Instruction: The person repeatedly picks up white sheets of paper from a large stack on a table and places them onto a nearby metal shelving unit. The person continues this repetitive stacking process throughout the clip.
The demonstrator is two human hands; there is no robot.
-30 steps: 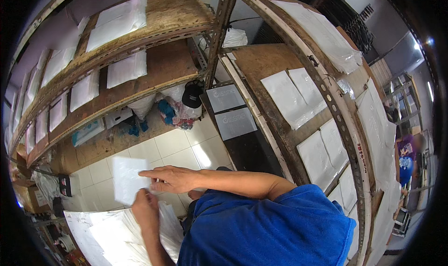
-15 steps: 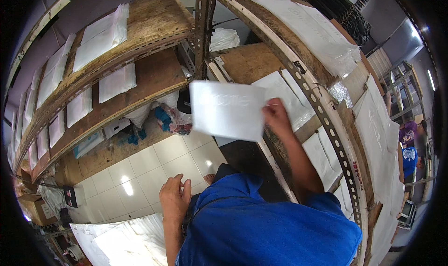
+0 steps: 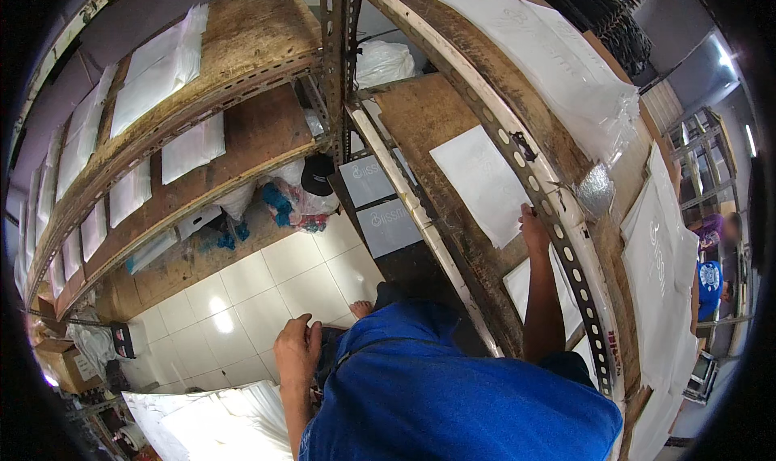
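Observation:
My right hand (image 3: 534,230) reaches into the middle shelf on the right, fingers pinched at the right edge of a flat white printed sheet (image 3: 477,182). That sheet lies on the bare wood there, and whether it is one or a stack I cannot tell. Nearer to me on the same shelf are more white sheets (image 3: 529,287), partly hidden by my forearm. My left hand (image 3: 297,349) hangs low at my left side, fingers loosely bent and thumb apart, holding nothing. Close by it is a pile of white sheets (image 3: 222,425).
A perforated metal shelf edge (image 3: 558,218) runs just beside my right hand. Above it, the upper shelf bears large white sheets (image 3: 550,65). Grey printed sheets (image 3: 390,228) lie low on a dark surface. Wooden racks (image 3: 259,24) with white stacks stand left; other people (image 3: 710,287) are far right.
The white sheet that my right hand held up in the air is now down on the middle shelf. My right hand moved right and lower with it, uncovering the grey printed sheets.

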